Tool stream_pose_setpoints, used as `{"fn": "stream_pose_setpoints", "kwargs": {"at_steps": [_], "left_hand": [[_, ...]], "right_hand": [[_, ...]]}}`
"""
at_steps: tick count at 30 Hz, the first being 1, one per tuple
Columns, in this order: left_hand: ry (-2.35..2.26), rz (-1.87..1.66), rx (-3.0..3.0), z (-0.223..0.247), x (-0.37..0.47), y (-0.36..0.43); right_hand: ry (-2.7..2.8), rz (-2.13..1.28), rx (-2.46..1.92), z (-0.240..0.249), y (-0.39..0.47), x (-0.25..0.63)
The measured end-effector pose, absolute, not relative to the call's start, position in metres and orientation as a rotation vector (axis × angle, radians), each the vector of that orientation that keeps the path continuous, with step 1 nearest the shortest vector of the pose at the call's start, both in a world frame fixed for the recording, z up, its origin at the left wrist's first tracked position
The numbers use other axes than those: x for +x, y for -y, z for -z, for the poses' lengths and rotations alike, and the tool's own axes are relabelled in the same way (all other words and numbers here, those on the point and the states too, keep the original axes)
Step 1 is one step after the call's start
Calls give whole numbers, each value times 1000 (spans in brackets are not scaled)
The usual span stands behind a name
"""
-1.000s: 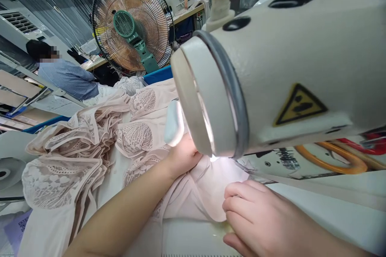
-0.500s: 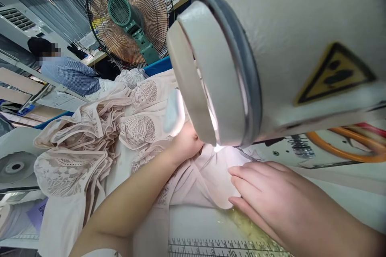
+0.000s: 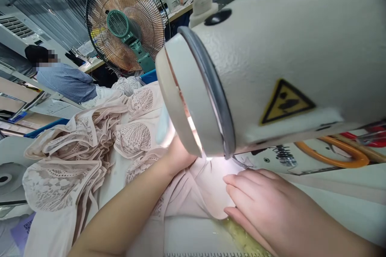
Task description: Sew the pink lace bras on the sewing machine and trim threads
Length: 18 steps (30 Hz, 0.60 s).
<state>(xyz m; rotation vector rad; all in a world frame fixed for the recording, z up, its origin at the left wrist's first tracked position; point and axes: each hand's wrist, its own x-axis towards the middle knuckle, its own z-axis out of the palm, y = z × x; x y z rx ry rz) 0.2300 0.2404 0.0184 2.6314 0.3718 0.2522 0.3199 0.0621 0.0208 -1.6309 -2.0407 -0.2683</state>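
Nearest me, a ruler (image 3: 205, 254) edges the bottom of the frame, with a yellow strip (image 3: 249, 240) running under my right hand (image 3: 262, 204). Its fingers lie close together at the pale pink cloth (image 3: 214, 188), lower centre; whether they pinch it, I can't tell. My left hand (image 3: 179, 154) reaches the cloth's far side, its fingertips hidden behind the machine head (image 3: 199, 92), so their grip is unclear. That head overhangs the cloth and blocks the upper right. The surface (image 3: 193, 233) shows open room between my forearms. Lace pieces (image 3: 60, 184) crowd the left; orange handles (image 3: 334, 156) sit right. Beyond are a person (image 3: 66, 80) and a fan (image 3: 128, 28), upper left.
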Motion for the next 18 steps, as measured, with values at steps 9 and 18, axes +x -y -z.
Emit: {"fn": "stream_pose_setpoints", "kwargs": {"at_steps": [9,18], "left_hand": [[-312,-406,2501,-22,215,-249],[-310,-514,2415,1,212,-252]], "right_hand": [[2025,125,-1600,-26,-61,322],[2178,81,-1617,-39,-55,346]]}}
